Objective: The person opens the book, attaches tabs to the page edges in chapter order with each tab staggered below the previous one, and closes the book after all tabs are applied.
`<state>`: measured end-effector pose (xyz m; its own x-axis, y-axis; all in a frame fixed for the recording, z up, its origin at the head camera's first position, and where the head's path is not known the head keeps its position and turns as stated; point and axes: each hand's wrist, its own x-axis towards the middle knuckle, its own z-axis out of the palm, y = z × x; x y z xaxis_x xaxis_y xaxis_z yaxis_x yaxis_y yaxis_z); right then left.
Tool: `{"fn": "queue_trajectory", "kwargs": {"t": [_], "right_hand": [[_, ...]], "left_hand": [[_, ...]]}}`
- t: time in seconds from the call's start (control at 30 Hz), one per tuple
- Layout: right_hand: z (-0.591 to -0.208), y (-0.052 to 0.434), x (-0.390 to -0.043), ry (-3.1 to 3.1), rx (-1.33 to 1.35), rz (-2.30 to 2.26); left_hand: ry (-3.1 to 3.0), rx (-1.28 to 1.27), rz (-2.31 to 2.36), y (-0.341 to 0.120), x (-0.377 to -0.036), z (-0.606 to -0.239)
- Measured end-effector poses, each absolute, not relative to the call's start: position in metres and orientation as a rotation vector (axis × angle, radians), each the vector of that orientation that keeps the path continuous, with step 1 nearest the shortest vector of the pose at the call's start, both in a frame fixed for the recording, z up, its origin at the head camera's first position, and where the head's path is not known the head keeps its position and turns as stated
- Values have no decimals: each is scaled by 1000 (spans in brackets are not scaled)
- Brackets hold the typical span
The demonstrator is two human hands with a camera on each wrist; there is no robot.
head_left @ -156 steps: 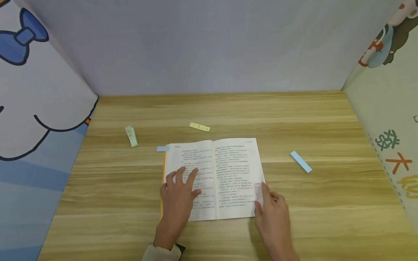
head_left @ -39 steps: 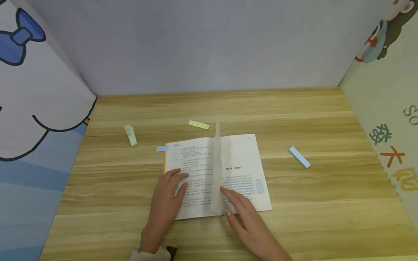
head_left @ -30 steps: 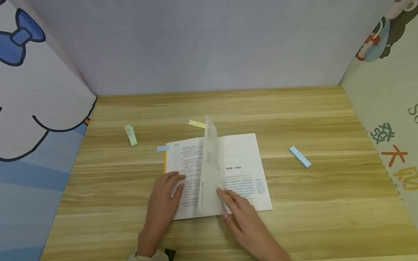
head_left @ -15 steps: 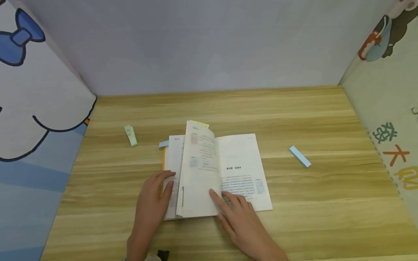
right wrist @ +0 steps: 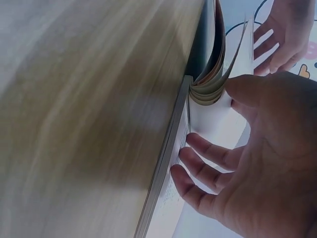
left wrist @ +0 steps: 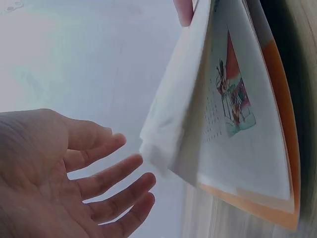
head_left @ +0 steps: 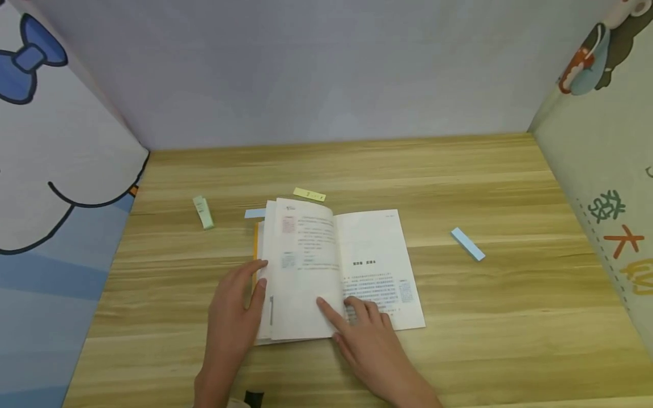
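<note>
An open paperback book (head_left: 374, 238) lies on the wooden table, its left-hand pages bulging up near the spine. With its index finger extended, my right hand (head_left: 369, 354) presses the left page; the other fingers rest on the right page's lower part. The right wrist view shows its thumb against the curved lower edge of the pages. My left hand (head_left: 232, 317) is by the book's left edge, fingers loosely bent. In the left wrist view, a gap separates that hand (left wrist: 59, 173) from the raised pages (left wrist: 173, 109), and an orange cover (left wrist: 285, 99) and a coloured picture show.
A blue sticky tab (head_left: 254, 213) juts from the book's upper left. On the table (head_left: 510, 317) lie a green strip (head_left: 203, 212) to the left, a yellow strip (head_left: 309, 195) behind the book and a blue strip (head_left: 467, 244) to the right. Printed cloth walls surround the table.
Several pages have swung from upright at the spine over to the left and lie flatter. My left hand has moved left to the book's edge; my right hand has shifted left across the spine.
</note>
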<state>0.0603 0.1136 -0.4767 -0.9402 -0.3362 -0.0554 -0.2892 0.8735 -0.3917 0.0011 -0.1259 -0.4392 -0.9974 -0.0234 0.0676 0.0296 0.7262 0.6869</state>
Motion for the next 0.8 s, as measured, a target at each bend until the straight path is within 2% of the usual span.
{"fn": "queue_trajectory", "kwargs": {"t": [0.2,0.47,0.8], "right_hand": [[-478,106,60,2944,-492,-456],[-483,101,61,3049,-522,-296],[-483,100,60,3084,-550,-263]], "left_hand": [[-2821,-75,-1126,-119,0,-441],[-2842,-290,-1260,-105,-9,-463],[-3009,-277,-1274,-96,-12,-473]]}}
